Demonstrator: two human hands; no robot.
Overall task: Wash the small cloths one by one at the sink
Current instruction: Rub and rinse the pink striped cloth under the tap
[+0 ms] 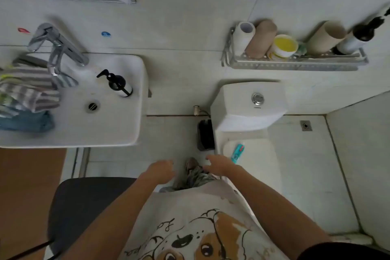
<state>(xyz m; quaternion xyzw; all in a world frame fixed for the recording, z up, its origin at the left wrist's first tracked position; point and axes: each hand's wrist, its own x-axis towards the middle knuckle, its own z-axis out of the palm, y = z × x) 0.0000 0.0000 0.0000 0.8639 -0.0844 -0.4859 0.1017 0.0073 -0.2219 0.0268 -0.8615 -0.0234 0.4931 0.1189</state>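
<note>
Both hands are hanging in front of the person's body with nothing in either grip: the left hand (pixel 161 170) is showing loosely curled, relaxed fingers, and the right hand (pixel 219 164) is spreading its fingers just beside the toilet lid (pixel 253 158). The cloths (pixel 27 99), a heap of striped and blue pieces, are lying up and to the left of both hands, piled on the left side of the sink (pixel 118 129) under the tap (pixel 57 48), and running off the picture's left edge. The left hand is the nearer one, so I'd expect it to be reaching first, though both are well apart from the pile. A soap bottle (pixel 117 84) is lying tipped on the sink rim, a tube (pixel 237 153) is resting on the toilet lid, and a wall shelf (pixel 295 63) is carrying rolls and jars above the cistern.
</note>
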